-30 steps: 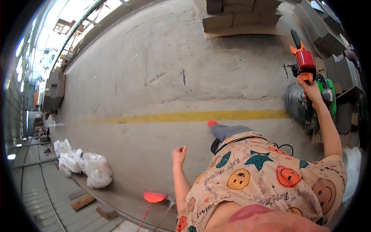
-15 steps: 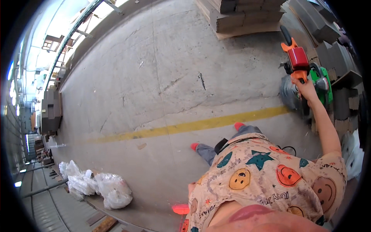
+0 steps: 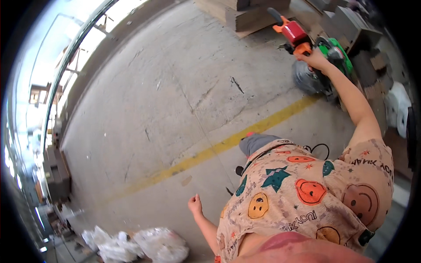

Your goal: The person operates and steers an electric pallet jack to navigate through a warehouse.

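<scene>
My right hand (image 3: 316, 60) is wrapped round the orange grip of a power tool (image 3: 294, 33) with a red housing and a black handle end. The arm is stretched out to the far right. Close by the tool is a round green piece (image 3: 344, 55), and below it a greyish, shiny round bundle (image 3: 307, 79); whether these are joined to the tool I cannot tell. My left hand (image 3: 195, 204) hangs over the floor beside my body. Its fingers are curled in with the thumb up, and nothing shows in them.
Stacks of flat cardboard (image 3: 258, 17) stand at the far side, with more grey-brown stacks (image 3: 366, 68) on the right. A yellow line (image 3: 228, 142) crosses the concrete floor. Clear plastic bags (image 3: 160, 245) lie at the near left. Grey stacks (image 3: 56, 173) stand at the left.
The view has turned, so the floor line slants more steeply. My left hand has swung out from beside my body. My right hand still grips the tool, now farther left in view.
</scene>
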`<state>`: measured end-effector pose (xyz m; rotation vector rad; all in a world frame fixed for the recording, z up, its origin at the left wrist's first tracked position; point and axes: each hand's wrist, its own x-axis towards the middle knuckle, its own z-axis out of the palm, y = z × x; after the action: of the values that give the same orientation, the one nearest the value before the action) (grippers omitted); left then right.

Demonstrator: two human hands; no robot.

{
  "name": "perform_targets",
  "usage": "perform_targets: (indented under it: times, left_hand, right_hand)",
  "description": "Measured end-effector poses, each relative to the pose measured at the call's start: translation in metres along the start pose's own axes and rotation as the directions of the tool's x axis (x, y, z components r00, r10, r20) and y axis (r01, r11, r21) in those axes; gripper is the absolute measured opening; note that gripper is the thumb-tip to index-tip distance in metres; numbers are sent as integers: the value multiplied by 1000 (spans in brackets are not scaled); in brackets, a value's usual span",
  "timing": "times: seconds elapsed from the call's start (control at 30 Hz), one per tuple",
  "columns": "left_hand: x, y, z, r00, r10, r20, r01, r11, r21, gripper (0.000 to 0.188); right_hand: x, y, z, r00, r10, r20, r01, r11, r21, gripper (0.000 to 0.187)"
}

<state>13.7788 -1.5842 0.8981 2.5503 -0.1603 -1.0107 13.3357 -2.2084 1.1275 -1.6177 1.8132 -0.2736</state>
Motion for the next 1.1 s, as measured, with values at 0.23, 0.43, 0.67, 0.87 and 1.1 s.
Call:
perform_targets:
  times: [0.23, 0.43, 0.67, 0.87, 1.1]
  left_hand:
    - [97, 67, -64, 951, 264, 158, -270, 963, 14, 30]
    - [73, 84, -72, 952, 266, 152, -264, 964, -34, 35]
    - [43, -165, -59, 997, -34, 71, 26, 994, 109, 33]
    - [14, -223, -24, 971, -162, 175, 146, 984, 102, 31]
    - [10, -74, -94, 998, -11, 65, 12, 1000, -20, 29]
  right_hand:
    - [-81, -89, 72, 999, 10, 39, -12, 999, 51, 39]
    - [-106, -87, 63, 1000, 25, 3, -25, 995, 96, 38]
    - [-104, -80, 74, 996, 76, 40, -77, 996, 36, 43]
    - [-88, -61, 51, 995, 92, 41, -93, 996, 9, 43]
    - [-56, -49, 62, 995, 85, 60, -86, 996, 20, 39]
